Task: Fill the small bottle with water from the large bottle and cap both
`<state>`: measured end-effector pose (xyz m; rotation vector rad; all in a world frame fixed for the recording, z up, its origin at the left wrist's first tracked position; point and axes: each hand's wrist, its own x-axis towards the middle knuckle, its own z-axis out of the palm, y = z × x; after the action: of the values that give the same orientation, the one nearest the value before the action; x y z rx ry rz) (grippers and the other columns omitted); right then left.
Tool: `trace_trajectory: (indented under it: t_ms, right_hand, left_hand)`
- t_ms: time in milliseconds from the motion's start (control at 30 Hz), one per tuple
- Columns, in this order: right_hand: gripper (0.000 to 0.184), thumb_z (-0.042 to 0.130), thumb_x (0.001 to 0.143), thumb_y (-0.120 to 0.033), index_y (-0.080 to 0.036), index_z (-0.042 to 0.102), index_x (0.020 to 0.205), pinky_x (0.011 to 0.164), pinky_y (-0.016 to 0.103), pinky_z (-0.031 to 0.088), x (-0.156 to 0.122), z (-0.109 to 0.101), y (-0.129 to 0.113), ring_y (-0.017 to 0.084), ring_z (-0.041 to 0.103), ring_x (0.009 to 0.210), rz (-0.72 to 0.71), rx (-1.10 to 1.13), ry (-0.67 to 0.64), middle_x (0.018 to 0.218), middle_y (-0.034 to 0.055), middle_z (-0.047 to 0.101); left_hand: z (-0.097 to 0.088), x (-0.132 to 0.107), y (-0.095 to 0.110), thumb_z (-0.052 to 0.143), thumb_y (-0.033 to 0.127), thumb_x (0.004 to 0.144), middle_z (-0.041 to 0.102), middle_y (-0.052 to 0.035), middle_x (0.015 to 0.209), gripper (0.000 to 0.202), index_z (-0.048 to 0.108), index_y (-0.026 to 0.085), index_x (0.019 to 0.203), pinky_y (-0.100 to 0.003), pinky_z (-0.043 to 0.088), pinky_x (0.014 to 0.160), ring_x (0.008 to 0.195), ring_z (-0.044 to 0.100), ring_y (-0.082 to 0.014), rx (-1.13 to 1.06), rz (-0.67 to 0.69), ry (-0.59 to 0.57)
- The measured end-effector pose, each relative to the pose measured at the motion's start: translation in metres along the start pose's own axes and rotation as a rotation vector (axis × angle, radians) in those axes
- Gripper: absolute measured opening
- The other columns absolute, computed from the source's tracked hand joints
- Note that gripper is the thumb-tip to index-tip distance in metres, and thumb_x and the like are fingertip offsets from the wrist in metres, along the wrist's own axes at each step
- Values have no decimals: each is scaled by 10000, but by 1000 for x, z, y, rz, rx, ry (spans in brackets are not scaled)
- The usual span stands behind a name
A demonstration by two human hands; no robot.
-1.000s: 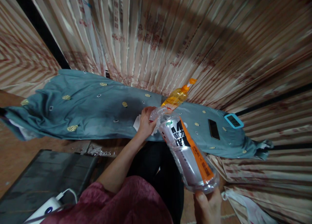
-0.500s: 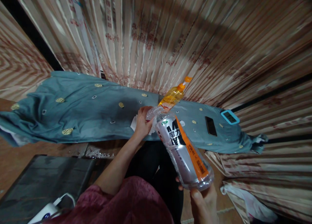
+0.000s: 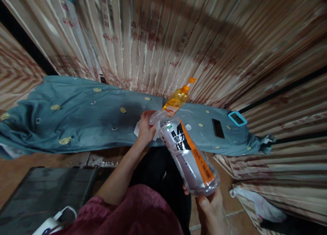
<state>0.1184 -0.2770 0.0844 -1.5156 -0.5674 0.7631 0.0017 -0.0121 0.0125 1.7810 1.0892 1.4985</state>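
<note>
A large clear plastic bottle [image 3: 187, 156] with a silver, black and orange label is held tilted in front of me, its neck up and to the left. My left hand [image 3: 146, 127] is closed around the neck. My right hand [image 3: 211, 206] grips the base from below, its fingers partly hidden behind the bottle. White paper [image 3: 137, 128] shows beside and under my left hand; whether the hand touches it, I cannot tell. Just behind the neck stands a pump bottle [image 3: 176, 100] of yellow-orange liquid. A small white disc [image 3: 188, 127] lies right of the bottle.
A teal cloth [image 3: 84, 126] with pineapple prints covers the narrow table. On its right part lie a dark phone [image 3: 218, 128] and a blue-framed digital clock or timer [image 3: 237, 118]. Patterned curtains [image 3: 143, 41] hang behind. At lower left, a white device [image 3: 48, 224] with a cable rests on a dark surface [image 3: 48, 190].
The whole view has shifted slightly, so things on the table appear a little further left. Both hands keep the same hold on the bottle.
</note>
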Motion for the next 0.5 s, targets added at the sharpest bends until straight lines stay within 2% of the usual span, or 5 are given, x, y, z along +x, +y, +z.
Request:
trace_trajectory:
  t_ms: [167, 333, 500]
  right_hand:
    - [682, 876, 599, -641, -204, 633, 1063, 575, 399, 585, 1, -4, 3, 279, 728, 580, 4, -1, -43, 746, 74, 786]
    - [740, 906, 558, -635, -194, 634, 1086, 570, 378, 593, 0, -3, 2, 277, 741, 605, 14, 50, -18, 790, 84, 799]
    - [750, 913, 598, -599, -206, 612, 1162, 580, 357, 602, -3, -1, 0, 262, 747, 627, 3, 95, -29, 836, 74, 807]
  left_hand:
    - [0, 0, -2, 567, 602, 943, 658, -122, 1127, 485, 671, 174, 1146, -449, 540, 970, 1090, 648, -293, -24, 8, 19]
    - [0, 0, -1, 624, 540, 925, 667, -106, 1103, 413, 671, 190, 1140, -445, 543, 971, 1090, 650, -293, -32, 3, 14]
    - [1, 0, -2, 640, 552, 912, 660, -93, 1092, 425, 669, 194, 1141, -441, 544, 959, 1077, 649, -285, -47, 1, 20]
